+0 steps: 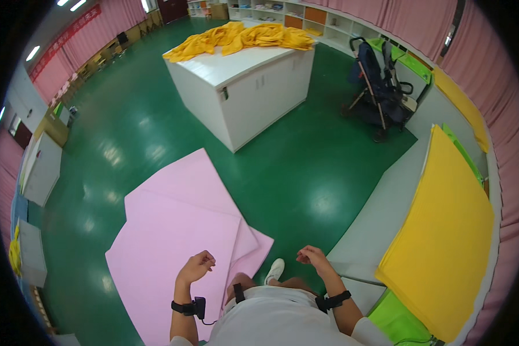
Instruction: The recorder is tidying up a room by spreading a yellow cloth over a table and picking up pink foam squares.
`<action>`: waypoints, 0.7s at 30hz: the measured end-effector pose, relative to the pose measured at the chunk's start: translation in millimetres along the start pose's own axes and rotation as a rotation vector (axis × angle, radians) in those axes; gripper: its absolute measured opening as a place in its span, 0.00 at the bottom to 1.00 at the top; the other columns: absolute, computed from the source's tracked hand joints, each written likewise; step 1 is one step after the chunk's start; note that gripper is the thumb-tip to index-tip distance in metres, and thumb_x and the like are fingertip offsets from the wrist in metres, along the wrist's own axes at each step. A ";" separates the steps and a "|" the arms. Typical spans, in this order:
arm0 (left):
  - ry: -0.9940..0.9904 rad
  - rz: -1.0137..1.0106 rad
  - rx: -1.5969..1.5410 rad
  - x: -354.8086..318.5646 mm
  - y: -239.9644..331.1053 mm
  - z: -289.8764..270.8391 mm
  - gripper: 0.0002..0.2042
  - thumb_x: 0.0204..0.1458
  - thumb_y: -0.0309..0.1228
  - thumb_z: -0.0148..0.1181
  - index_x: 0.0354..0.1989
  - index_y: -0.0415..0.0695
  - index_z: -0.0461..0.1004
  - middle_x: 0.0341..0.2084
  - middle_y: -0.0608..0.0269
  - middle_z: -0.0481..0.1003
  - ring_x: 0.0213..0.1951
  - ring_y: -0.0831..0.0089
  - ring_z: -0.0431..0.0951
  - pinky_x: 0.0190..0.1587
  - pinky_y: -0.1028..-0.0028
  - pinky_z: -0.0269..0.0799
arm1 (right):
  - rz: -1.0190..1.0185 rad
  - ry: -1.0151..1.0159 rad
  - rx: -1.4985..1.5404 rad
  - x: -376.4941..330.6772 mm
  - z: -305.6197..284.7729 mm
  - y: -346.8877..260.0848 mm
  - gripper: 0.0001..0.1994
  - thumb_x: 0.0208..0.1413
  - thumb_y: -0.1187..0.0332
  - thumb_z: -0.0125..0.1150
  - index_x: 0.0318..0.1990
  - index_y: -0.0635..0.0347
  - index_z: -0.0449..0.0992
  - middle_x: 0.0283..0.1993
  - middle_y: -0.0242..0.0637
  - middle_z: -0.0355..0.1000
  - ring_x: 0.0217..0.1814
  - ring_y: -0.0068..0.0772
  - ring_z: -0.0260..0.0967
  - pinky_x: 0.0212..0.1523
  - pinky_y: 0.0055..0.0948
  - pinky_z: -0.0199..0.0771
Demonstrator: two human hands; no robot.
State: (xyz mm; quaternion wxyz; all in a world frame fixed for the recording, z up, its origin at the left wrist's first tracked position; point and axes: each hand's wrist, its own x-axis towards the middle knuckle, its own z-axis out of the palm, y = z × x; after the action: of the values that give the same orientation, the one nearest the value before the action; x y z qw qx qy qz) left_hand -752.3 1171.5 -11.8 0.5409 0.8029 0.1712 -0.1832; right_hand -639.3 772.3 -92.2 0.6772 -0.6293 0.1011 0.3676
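Observation:
My left hand hangs in the air above the pink mats, its fingers curled in with nothing in them. Over the green floor, left of a grey-white cabinet side, is my right hand, also curled closed and holding nothing. Large flat pink mats lie in a loosely overlapped stack on the floor in front of me and to my left. Their edges are not lined up. Neither hand touches the mats. Dark straps circle both wrists, and the left one carries a small black device with a cable.
A white cabinet ahead bears crumpled yellow cloth. A dark folding stroller stands at the far right. Along the right side, a yellow mat lies over low grey-white units. My white shoe is beside the pink mats.

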 end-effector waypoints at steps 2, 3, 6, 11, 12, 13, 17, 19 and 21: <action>-0.014 0.022 0.048 31.6 20.0 0.0 0.09 0.54 0.30 0.54 0.35 0.35 0.71 0.27 0.57 0.76 0.29 0.71 0.77 0.35 0.73 0.74 | -0.048 0.012 0.001 12.5 -17.0 -24.0 0.09 0.58 0.63 0.51 0.35 0.59 0.73 0.32 0.35 0.74 0.37 0.26 0.72 0.39 0.24 0.70; -0.024 0.029 0.056 47.5 36.9 0.8 0.09 0.54 0.30 0.54 0.35 0.35 0.71 0.27 0.57 0.76 0.29 0.71 0.77 0.35 0.73 0.74 | -0.093 0.014 -0.001 20.5 -25.7 -33.5 0.09 0.58 0.63 0.51 0.35 0.60 0.73 0.32 0.35 0.74 0.37 0.26 0.72 0.40 0.25 0.70; -0.081 -0.025 0.103 90.3 76.3 3.4 0.09 0.53 0.30 0.54 0.34 0.35 0.71 0.27 0.57 0.76 0.29 0.71 0.77 0.35 0.73 0.74 | -0.116 0.032 0.042 46.6 -49.4 -53.1 0.10 0.58 0.63 0.51 0.35 0.59 0.73 0.32 0.34 0.74 0.37 0.27 0.72 0.40 0.26 0.70; -0.143 0.019 0.092 165.9 105.8 -0.3 0.09 0.53 0.30 0.53 0.35 0.35 0.71 0.27 0.57 0.76 0.30 0.71 0.76 0.35 0.72 0.74 | -0.068 0.087 0.104 86.3 -69.5 -87.6 0.10 0.59 0.62 0.50 0.36 0.59 0.73 0.32 0.34 0.74 0.37 0.27 0.72 0.40 0.26 0.70; -0.154 0.022 0.087 184.0 114.3 -1.7 0.09 0.53 0.30 0.53 0.35 0.35 0.71 0.27 0.57 0.76 0.30 0.71 0.76 0.35 0.72 0.74 | -0.049 0.065 0.126 97.6 -77.9 -93.4 0.10 0.59 0.62 0.50 0.36 0.59 0.73 0.32 0.34 0.74 0.37 0.27 0.72 0.40 0.26 0.70; -0.167 0.001 0.107 204.1 124.4 -3.4 0.09 0.53 0.29 0.53 0.35 0.35 0.71 0.27 0.56 0.76 0.30 0.70 0.76 0.35 0.72 0.74 | -0.046 0.079 0.122 109.5 -90.3 -102.4 0.10 0.59 0.62 0.50 0.36 0.59 0.73 0.32 0.34 0.74 0.37 0.27 0.72 0.40 0.26 0.70; -0.227 -0.004 0.132 304.7 142.5 -18.5 0.09 0.54 0.30 0.53 0.35 0.35 0.71 0.27 0.57 0.75 0.30 0.71 0.75 0.36 0.72 0.73 | -0.040 0.162 0.050 161.6 -139.5 -145.5 0.10 0.58 0.62 0.51 0.35 0.59 0.73 0.34 0.35 0.73 0.38 0.28 0.73 0.41 0.26 0.70; -0.248 0.038 0.141 356.0 168.8 -30.2 0.08 0.54 0.29 0.53 0.35 0.35 0.71 0.27 0.58 0.75 0.30 0.71 0.75 0.35 0.72 0.73 | -0.035 0.216 0.043 185.4 -164.2 -175.0 0.10 0.58 0.62 0.50 0.34 0.59 0.73 0.34 0.35 0.73 0.39 0.28 0.73 0.41 0.26 0.70; -0.184 0.053 0.206 403.2 193.9 -41.6 0.08 0.51 0.26 0.50 0.35 0.34 0.72 0.28 0.56 0.76 0.30 0.70 0.77 0.35 0.72 0.75 | -0.035 0.296 0.052 207.2 -187.9 -206.9 0.10 0.57 0.62 0.51 0.34 0.59 0.73 0.33 0.35 0.73 0.39 0.28 0.73 0.40 0.26 0.70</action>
State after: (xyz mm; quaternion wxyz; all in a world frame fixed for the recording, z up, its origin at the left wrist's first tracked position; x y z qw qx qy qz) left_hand -303.5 1172.1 -34.3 0.4737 0.8382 0.0799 -0.2582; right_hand -301.8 687.9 -90.7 0.6772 -0.6606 0.1982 0.2563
